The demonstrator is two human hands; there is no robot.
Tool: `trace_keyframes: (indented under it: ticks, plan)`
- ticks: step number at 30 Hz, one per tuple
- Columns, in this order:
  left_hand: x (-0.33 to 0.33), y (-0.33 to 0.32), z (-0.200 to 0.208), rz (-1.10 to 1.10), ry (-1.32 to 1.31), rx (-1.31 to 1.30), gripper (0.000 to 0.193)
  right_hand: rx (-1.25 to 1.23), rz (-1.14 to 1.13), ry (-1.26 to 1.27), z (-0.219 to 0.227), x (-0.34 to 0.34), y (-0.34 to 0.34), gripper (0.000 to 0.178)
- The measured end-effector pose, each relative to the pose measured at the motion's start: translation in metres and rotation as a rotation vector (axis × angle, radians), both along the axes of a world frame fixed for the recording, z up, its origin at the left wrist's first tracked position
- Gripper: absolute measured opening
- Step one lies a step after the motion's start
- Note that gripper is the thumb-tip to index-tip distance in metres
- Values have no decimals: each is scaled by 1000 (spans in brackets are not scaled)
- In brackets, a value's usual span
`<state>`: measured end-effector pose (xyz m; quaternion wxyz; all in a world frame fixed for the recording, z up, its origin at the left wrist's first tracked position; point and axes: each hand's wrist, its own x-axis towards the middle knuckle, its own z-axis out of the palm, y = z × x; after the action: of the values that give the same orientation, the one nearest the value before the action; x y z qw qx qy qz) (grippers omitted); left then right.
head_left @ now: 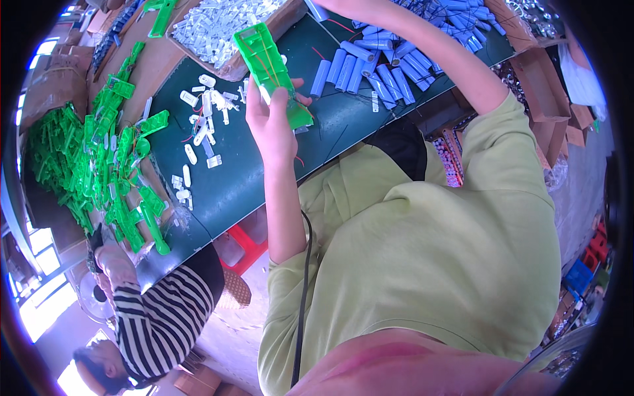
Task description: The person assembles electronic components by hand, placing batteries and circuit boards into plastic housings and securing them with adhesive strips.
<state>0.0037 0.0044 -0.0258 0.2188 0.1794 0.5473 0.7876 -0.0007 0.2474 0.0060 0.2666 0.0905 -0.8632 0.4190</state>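
Observation:
My left hand (276, 125) is closed around a long green plastic casing (254, 49), held tilted above the green tabletop. Red and yellowish wires run along the inside of this casing. At the top edge of the picture, my right hand (338, 5) is partly cut off, its fingers not clearly seen. Just beside it lies a blue cylindrical battery cell (317, 10). Many more blue battery cells (389, 72) with thin wires are heaped under and beyond my right forearm. Small white plastic parts (206, 109) are scattered on the table left of my left hand.
A carton of small clear-white parts (221, 26) stands at the far side. Green casings (112, 145) form a large pile at the left, where a co-worker in a striped shirt (165, 310) sits. A red stool (247, 247) stands below the table edge (231, 224); cardboard boxes (538, 79) are at the right.

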Motion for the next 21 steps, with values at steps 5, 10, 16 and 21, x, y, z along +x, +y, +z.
trace_keyframes:
  ticks: [5, 10, 16, 21]
  plan:
    - [4, 7, 4, 9, 18, -2, 45, -665, 167, -58, -7, 22, -73, 14]
    - [7, 9, 1, 51, 116, -20, 49, -195, -63, 192, -14, 35, -100, 22]
    - [12, 8, -5, 55, 221, -123, 43, -211, -140, 133, -20, 36, -110, 22]
    - [13, 9, -5, 116, 252, -111, 42, -262, -231, 138, -21, 32, -119, 23]
